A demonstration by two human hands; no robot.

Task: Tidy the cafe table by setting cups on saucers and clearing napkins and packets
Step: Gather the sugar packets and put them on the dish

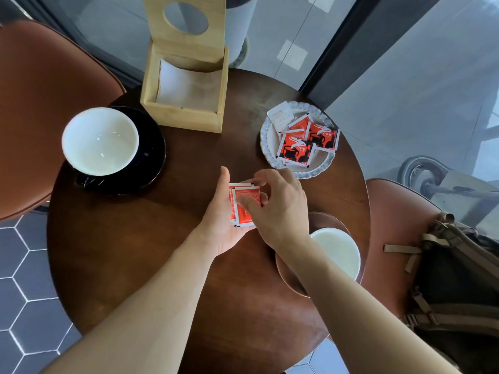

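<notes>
Cafe; sugar packets (297, 151), cups (100, 141)

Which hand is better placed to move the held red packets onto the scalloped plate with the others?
Right, probably. The right hand pinches the packets with its fingers, and the plate lies just beyond it. The left hand only cradles them, palm up, farther from the plate.
</notes>
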